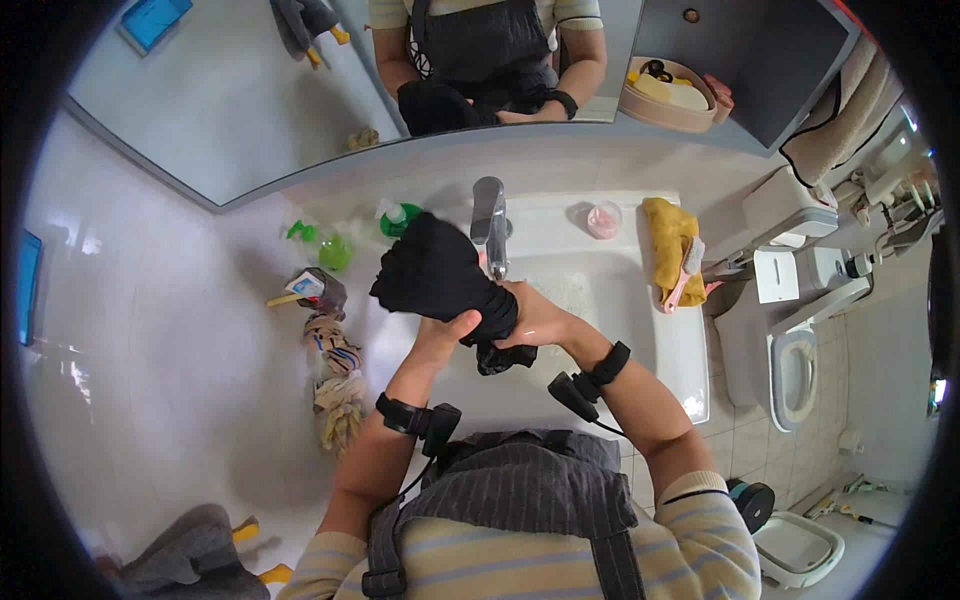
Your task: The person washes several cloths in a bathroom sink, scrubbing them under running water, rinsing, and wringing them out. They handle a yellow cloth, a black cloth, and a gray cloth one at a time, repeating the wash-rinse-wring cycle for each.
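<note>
A bunched black cloth [432,266] is gripped in both hands over the white sink [690,375]. My left hand [440,338] closes round its lower left side, thumb pressed on the fabric. From the right, my right hand [535,316] wraps the narrow, squeezed part. The wide end fans out toward the upper left, and a loose end hangs below the hands. Just behind the cloth stands a chrome faucet [489,215]. Whitish, bubbly-looking water [570,285] shows in the basin. Some fingers are hidden by the cloth.
Green soap bottles [335,252] stand left of the sink, near hanging rags [338,385]. On the right rim lie a yellow towel [665,232] and a pink-handled brush [686,275]. A small pink tub [604,220] sits at the back. A mirror cabinet [300,175] overhangs the sink; a toilet [790,375] stands right.
</note>
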Action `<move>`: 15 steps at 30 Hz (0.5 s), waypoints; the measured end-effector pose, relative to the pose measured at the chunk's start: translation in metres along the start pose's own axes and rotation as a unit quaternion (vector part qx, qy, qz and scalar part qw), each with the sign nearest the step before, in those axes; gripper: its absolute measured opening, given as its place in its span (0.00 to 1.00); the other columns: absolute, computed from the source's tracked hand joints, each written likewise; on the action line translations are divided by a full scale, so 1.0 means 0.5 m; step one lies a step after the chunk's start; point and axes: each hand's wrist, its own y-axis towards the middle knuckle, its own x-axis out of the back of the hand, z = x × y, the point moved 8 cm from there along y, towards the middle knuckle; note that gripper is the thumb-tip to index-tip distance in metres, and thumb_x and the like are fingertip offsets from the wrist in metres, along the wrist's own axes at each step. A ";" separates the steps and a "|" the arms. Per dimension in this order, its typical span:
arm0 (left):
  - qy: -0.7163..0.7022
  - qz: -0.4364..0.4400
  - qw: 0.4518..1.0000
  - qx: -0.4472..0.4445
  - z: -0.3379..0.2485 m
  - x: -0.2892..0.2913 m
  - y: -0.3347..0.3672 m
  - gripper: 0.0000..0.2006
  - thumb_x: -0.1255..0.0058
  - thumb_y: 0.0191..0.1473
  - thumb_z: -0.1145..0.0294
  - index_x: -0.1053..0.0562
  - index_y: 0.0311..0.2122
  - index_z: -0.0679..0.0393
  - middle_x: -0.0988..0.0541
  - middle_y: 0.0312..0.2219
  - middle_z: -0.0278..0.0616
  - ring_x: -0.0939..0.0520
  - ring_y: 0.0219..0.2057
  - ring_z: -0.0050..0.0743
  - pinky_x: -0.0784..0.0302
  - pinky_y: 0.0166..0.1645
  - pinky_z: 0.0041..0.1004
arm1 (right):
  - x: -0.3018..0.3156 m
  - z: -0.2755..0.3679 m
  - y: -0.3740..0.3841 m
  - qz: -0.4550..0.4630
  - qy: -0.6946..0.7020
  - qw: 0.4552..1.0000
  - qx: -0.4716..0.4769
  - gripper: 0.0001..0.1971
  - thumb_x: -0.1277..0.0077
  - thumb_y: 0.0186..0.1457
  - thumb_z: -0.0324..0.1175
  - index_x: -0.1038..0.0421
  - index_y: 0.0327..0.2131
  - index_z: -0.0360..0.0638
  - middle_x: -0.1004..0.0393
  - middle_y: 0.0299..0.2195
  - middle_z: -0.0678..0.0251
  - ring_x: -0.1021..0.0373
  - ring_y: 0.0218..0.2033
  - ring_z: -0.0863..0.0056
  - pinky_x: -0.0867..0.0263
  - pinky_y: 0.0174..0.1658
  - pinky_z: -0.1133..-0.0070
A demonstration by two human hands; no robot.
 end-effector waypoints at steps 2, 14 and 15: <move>-0.027 0.030 0.999 -0.006 0.013 -0.004 -0.010 0.35 0.42 0.45 0.58 0.41 0.56 0.63 0.34 0.51 0.39 0.34 0.53 0.27 0.42 0.58 0.29 | 0.005 0.016 -0.003 -0.015 0.006 1.000 0.026 0.29 0.39 0.28 0.24 0.35 0.41 0.30 0.26 0.31 0.61 0.31 0.33 0.75 0.35 0.42 0.79; -0.078 -0.105 0.991 0.018 0.032 0.005 0.011 0.23 0.48 0.43 0.73 0.34 0.48 0.64 0.27 0.42 0.41 0.26 0.44 0.32 0.32 0.51 0.29 | 0.042 0.078 -0.067 -0.306 -0.395 0.861 0.095 0.62 0.31 0.21 0.55 0.57 0.58 0.38 0.59 0.59 0.45 0.56 0.58 0.44 0.56 0.59 0.60; -0.135 -0.155 0.979 0.014 0.037 0.017 0.013 0.21 0.48 0.44 0.73 0.33 0.46 0.64 0.27 0.41 0.40 0.25 0.42 0.32 0.30 0.49 0.29 | 0.045 0.083 -0.087 -0.384 -0.360 0.844 0.102 0.60 0.33 0.21 0.58 0.54 0.58 0.40 0.59 0.59 0.44 0.53 0.57 0.44 0.53 0.56 0.58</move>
